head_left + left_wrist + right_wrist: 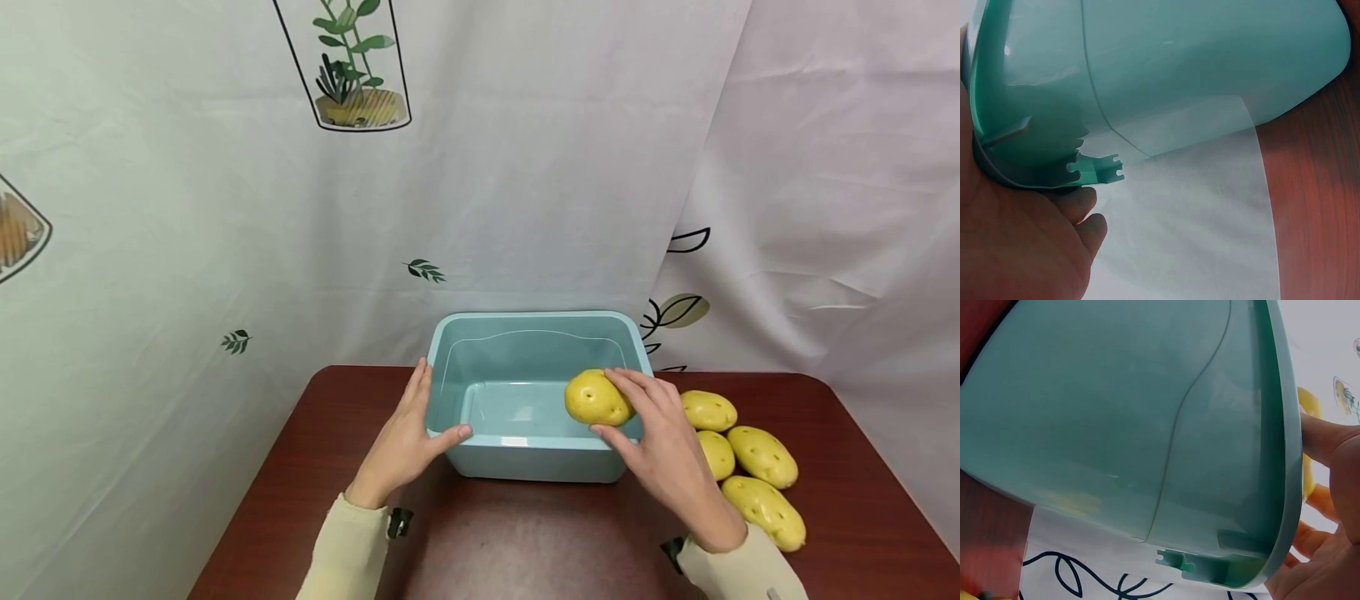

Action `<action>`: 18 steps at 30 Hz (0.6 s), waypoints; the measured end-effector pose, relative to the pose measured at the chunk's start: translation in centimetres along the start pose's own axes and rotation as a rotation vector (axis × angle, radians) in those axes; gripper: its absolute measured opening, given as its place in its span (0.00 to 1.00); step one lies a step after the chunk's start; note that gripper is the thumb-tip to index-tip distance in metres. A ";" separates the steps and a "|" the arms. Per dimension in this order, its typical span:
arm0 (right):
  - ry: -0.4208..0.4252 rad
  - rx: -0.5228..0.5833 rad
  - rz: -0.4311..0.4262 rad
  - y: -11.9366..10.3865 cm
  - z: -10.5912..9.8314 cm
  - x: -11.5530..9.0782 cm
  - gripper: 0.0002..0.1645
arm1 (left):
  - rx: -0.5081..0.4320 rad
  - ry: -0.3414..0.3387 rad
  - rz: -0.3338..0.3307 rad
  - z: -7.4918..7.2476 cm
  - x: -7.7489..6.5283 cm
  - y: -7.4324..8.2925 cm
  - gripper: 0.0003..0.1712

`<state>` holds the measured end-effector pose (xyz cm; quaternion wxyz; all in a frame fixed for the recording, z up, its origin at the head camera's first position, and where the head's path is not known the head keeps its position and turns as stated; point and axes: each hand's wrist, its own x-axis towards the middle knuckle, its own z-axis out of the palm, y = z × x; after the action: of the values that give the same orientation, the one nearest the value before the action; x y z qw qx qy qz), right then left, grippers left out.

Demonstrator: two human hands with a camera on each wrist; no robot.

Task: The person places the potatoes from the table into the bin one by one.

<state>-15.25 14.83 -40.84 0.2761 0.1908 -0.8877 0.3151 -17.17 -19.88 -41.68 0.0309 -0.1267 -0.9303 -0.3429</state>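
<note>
A light blue plastic bin (540,462) stands on the table, with its inner floor bare in the head view. My left hand (401,450) rests at its front left corner, fingers straight along the side and thumb at the near rim. The left wrist view shows that hand (1029,244) against the rim (979,112). Above the bin's right half, my right hand (660,433) holds a yellow potato (596,397) between thumb and fingers. In the right wrist view the potato (1308,403) is mostly hidden behind the rim (1293,444), beside my right hand (1335,487).
Several more potatoes (765,457) lie on the dark red wooden table (525,542) to the right of the bin, close to my right forearm. A pale printed cloth (525,183) hangs right behind the bin and the table's back edge.
</note>
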 end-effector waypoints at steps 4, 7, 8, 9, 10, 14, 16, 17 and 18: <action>-0.010 -0.004 0.010 0.1 0.0 0.2 0.44 | -0.003 0.003 0.002 0.0 0.0 0.0 0.67; -0.013 -0.006 0.005 0.1 0.1 0.4 0.44 | -0.004 0.006 0.002 0.1 0.0 0.0 0.67; -0.014 -0.005 0.002 0.2 0.1 0.4 0.44 | -0.003 0.007 0.001 0.1 0.0 0.0 0.67; -0.014 -0.005 0.000 0.2 0.2 0.4 0.44 | -0.003 0.008 0.001 0.1 0.0 0.0 0.67; -0.015 -0.004 0.000 0.2 0.2 0.5 0.44 | -0.003 0.008 0.001 0.1 0.0 0.0 0.67; -0.017 -0.003 0.002 0.4 0.2 0.6 0.43 | -0.004 0.009 0.001 0.1 0.1 0.0 0.67; -0.020 -0.002 0.002 0.4 0.3 0.6 0.43 | -0.005 0.009 0.002 0.1 0.1 0.0 0.67; -0.021 -0.003 0.002 0.4 0.3 0.7 0.42 | -0.005 0.009 0.002 0.1 0.1 0.0 0.67; -0.023 -0.005 0.002 0.4 0.3 0.7 0.42 | -0.005 0.009 0.002 0.1 0.1 0.0 0.67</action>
<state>-16.11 14.81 -40.85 0.2661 0.1928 -0.8918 0.3110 -17.29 -19.79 -41.78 0.0354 -0.1262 -0.9292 -0.3456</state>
